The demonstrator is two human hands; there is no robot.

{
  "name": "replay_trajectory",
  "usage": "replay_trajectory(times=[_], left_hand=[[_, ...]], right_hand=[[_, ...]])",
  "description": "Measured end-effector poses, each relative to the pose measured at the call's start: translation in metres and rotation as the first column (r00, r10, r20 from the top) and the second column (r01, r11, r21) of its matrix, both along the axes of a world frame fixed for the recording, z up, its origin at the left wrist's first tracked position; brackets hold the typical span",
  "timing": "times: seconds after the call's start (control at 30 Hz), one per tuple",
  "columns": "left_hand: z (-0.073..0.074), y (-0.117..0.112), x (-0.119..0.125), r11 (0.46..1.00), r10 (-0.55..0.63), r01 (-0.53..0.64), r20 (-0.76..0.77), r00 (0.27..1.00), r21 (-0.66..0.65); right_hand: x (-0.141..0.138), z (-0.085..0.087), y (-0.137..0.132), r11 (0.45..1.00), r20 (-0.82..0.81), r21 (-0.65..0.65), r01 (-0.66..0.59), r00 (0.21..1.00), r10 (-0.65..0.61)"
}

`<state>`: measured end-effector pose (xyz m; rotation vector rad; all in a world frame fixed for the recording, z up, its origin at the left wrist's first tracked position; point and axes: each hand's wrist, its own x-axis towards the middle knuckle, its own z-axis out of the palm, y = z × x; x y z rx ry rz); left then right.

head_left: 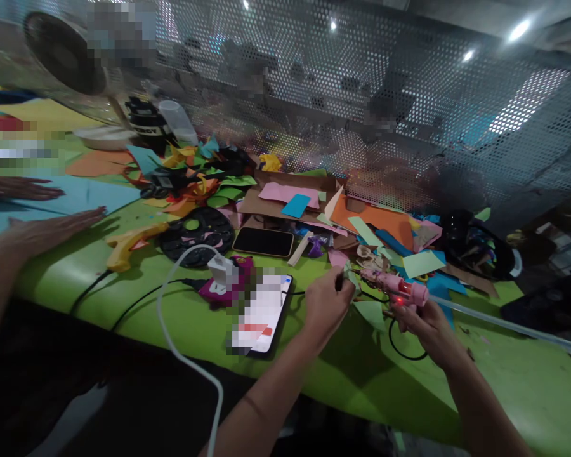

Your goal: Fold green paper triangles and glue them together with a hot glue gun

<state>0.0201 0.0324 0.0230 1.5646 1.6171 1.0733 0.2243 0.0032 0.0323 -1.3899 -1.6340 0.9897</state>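
inward from the green table edge (385, 406), the right grip (423, 324) clamps a pink glue gun (387, 282); left grip (328, 299), i can't tell.

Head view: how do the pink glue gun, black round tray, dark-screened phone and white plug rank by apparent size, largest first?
1. Black round tray
2. Pink glue gun and dark-screened phone: too close to rank; the right hand hides part of the gun
3. White plug
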Motion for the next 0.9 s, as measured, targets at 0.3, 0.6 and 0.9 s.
replay_trajectory(times=[0.3,0.6,0.9], left_hand=[[-0.0021,0.0005,0.0001,0.999,0.017,-0.018,0.025,1.000,0.027],[-0.0014,0.0022,-0.0001,0.999,0.041,-0.041,0.086,0.995,-0.002],[-0.0030,0.0033,-0.0009,0.999,0.037,-0.040,0.148,0.988,0.016]], right_hand=[[-0.0045,0.0064,-0.0022,1.000,-0.001,0.014,-0.006,1.000,0.006],[-0.0003,0.0024,-0.0024,1.000,0.008,-0.002,0.000,1.000,0.000],[-0.0020,0.0054,-0.0055,1.000,0.013,-0.006,0.016,1.000,-0.016]])
